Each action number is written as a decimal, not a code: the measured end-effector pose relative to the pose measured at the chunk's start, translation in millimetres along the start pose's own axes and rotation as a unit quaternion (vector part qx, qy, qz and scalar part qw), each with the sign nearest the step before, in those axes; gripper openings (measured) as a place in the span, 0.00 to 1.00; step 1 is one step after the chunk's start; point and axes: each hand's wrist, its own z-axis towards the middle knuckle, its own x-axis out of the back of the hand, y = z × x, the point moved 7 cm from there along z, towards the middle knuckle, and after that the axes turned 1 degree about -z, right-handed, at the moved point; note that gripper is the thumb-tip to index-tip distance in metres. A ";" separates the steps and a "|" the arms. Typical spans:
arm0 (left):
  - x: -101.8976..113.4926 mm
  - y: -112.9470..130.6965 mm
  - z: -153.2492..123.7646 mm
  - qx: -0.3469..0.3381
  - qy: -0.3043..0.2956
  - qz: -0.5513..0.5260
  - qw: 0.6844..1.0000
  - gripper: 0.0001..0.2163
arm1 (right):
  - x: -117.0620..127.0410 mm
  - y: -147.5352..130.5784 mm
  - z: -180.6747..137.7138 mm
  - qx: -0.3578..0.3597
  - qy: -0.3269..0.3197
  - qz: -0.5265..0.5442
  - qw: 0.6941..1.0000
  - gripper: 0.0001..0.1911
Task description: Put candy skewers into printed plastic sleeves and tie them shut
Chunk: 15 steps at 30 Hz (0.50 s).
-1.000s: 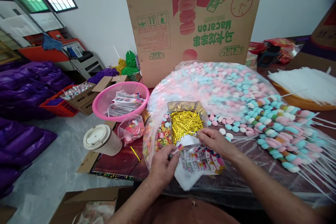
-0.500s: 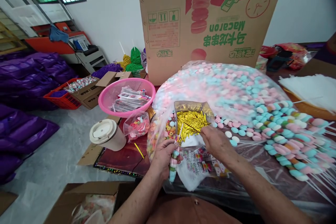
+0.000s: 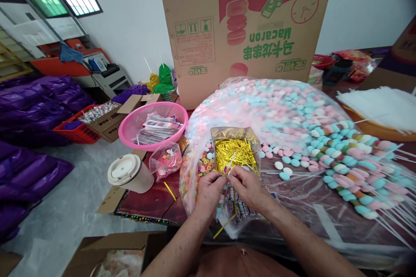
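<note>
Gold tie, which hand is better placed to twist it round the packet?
Probably the right hand: its fingertips pinch the gold tie by the top of the packet, while the left hand grips the packet.

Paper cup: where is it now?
Head view, left of the left hand: the paper cup sits at the table edge, beside a small candy bag.

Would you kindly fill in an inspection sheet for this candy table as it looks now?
Surface: dark table, mostly under clear plastic sheeting.
Job's things: printed bag, gold twist tie, open pack of ties.
Clutter: lidded cup, pink basket, candy skewers, large bag of pink and blue candies.
Hands: left hand grips the printed bag; right hand pinches the gold twist tie.
Cables: nothing seen.
Surroundings: Macaron carton, purple sacks on the floor.
</note>
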 end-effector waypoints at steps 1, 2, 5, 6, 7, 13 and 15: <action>-1.8 1.2 1.3 -0.019 -0.011 0.014 1.000 0.06 | -1.0 3.7 0.8 -0.015 -0.010 0.020 1.000 0.13; -3.6 2.4 2.3 -0.038 -0.025 0.028 0.999 0.06 | -1.8 6.9 1.2 -0.027 -0.020 0.034 0.999 0.14; -7.4 4.6 3.7 -0.083 -0.064 0.061 0.993 0.05 | -2.4 14.2 1.1 -0.053 -0.039 0.062 0.996 0.14; -7.3 4.7 3.7 -0.089 -0.071 0.067 0.991 0.05 | -2.3 15.5 1.0 -0.058 -0.040 0.069 0.995 0.14; -6.9 4.8 3.3 -0.093 -0.075 0.071 0.990 0.05 | -2.1 16.3 0.8 -0.060 -0.040 0.074 0.995 0.14; -7.9 4.2 -4.0 -0.090 -0.103 0.055 0.989 0.10 | -1.8 16.8 -2.0 -0.041 -0.001 0.063 0.997 0.15; -7.4 -0.7 -5.4 -0.041 -0.099 -0.004 0.994 0.13 | -0.5 18.2 -5.4 -0.048 0.016 0.066 0.996 0.13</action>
